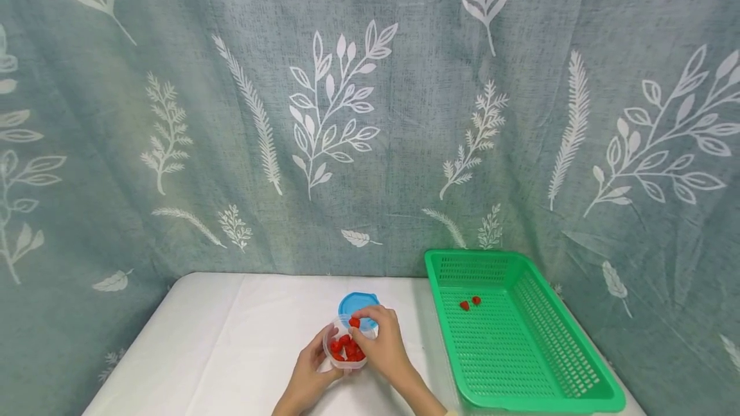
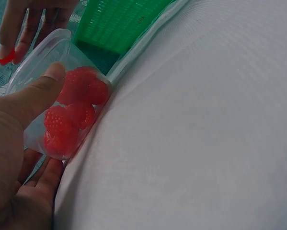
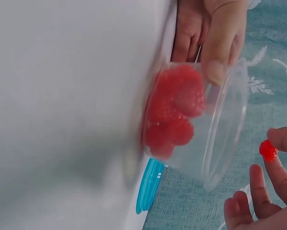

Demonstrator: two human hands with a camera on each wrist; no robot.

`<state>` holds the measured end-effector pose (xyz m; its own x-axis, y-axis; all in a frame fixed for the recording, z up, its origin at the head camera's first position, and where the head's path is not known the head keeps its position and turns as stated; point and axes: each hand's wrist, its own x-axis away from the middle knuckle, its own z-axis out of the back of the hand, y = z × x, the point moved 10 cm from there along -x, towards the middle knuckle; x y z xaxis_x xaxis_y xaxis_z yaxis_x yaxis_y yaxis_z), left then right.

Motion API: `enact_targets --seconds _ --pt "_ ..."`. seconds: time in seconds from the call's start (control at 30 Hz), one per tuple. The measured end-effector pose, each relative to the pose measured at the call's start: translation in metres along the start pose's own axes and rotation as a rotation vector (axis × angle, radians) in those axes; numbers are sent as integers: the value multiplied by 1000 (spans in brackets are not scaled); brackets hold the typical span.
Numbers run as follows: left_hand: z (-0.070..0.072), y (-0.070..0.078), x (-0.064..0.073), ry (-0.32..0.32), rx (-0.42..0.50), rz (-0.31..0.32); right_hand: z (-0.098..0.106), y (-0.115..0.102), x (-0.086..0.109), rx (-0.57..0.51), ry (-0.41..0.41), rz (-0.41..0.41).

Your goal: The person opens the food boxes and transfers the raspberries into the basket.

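Note:
A clear plastic tub with several red raspberries inside stands on the white table. My left hand grips its side, the thumb across the near wall in the left wrist view. Above the tub's rim my right hand pinches a single raspberry between thumb and forefinger, the other fingers spread loosely. Behind the tub lies a blue lid, partly covered by the right hand in the head view.
A green perforated basket occupies the table's right side, with two raspberries on its floor near the back. The white tabletop reaches back to a grey-green leaf-patterned curtain.

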<state>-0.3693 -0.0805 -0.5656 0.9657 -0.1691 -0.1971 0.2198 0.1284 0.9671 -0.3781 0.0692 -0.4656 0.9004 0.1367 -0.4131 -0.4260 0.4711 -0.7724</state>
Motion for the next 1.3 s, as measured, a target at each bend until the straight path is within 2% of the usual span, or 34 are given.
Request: enact_targets --seconds 0.27,0.77,0.97,1.3 --pt "0 2 -1 9 -1 18 2 -3 10 -110 -52 -54" --pt "0 3 -1 15 -15 7 19 -20 25 -316 -41 -161" --pt "1 5 -1 13 -11 13 36 -33 29 -363 -41 -128" --pt "0 4 -1 15 -20 15 86 -46 33 -308 0 -6"
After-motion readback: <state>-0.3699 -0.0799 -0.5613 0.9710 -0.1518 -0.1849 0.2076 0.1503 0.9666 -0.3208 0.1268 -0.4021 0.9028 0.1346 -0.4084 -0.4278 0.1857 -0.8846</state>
